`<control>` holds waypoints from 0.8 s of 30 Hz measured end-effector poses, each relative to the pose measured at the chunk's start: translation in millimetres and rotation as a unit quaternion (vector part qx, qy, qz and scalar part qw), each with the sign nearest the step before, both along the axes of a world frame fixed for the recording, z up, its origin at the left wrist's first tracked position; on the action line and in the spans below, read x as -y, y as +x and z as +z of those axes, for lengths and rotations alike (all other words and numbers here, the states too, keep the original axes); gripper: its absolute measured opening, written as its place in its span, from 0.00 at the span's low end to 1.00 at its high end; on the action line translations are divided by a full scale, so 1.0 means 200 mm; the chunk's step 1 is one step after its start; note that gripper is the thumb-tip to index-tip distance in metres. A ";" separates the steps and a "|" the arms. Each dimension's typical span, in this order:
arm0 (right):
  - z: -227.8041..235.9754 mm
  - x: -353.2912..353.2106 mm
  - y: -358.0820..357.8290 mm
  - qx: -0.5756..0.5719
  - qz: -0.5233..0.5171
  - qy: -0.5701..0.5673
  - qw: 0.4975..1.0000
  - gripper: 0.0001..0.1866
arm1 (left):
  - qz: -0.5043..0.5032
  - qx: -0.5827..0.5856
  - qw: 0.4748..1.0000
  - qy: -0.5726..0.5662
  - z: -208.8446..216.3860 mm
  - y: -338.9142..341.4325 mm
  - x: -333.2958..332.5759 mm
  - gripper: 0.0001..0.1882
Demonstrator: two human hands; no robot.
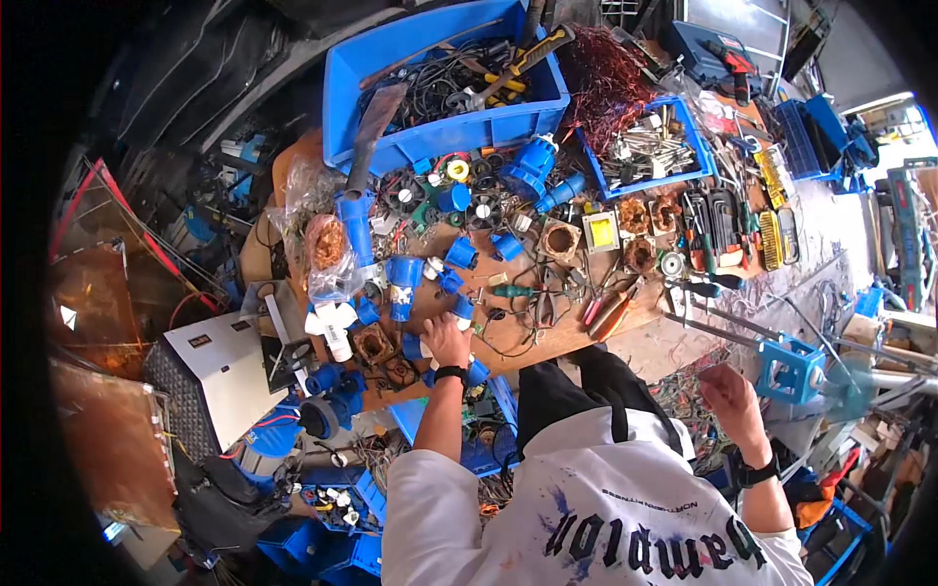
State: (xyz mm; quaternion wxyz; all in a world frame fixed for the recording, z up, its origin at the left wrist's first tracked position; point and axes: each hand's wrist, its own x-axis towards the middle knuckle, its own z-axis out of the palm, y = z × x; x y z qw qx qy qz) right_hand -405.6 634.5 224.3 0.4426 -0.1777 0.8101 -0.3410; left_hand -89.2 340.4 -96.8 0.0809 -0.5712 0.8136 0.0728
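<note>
Straight out in front of the big blue crate [449,137], down by the near edge of the bench [562,337], the left hand [447,340] is right in among the parts: palm down, fingers bent and partly spread, tips at a small blue fitting [462,307]. Whether they have hold of it, there's no telling from up here. The right hand [725,391] is well off to the crate's near right, past the bench edge, fingers loosely curled, and what they might enclose can't be made out. And what a crowd on the crate's near side! A thick blue cylinder [403,271] sits between crate and left hand, with square coil frames [372,344] and a white bottle [337,342] out beyond the crate's left end, hemming that hand in. A clear plastic bag [330,259] bulges nearer that same end. Nearer the crate's right half come a green-handled screwdriver [513,291] and red-handled pliers [614,314]. Just right of the crate, a reddish wire tangle [606,78] heaps up behind a small blue tray [655,185] of metal pieces.
</note>
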 end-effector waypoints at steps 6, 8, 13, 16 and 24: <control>-0.02 0.01 -0.04 -0.009 0.025 -0.011 1.000 0.07 | -0.004 -0.068 0.998 0.000 0.18 0.04 -0.06 0.27; -0.03 0.02 -0.07 -0.011 0.040 -0.017 0.999 0.07 | 0.004 -0.126 0.992 -0.010 0.29 0.06 -0.08 0.27; -0.08 0.06 -0.15 -0.014 0.098 -0.055 0.994 0.08 | 0.019 -0.302 0.950 -0.082 0.65 0.04 -0.13 0.30; -0.08 0.11 -0.21 -0.045 0.160 -0.078 0.983 0.09 | 0.032 -0.366 0.924 -0.101 0.98 -0.04 -0.17 0.30; 0.14 0.24 -0.24 -0.076 0.231 -0.161 0.956 0.09 | -0.058 -0.401 0.893 -0.197 1.63 -0.33 -0.29 0.29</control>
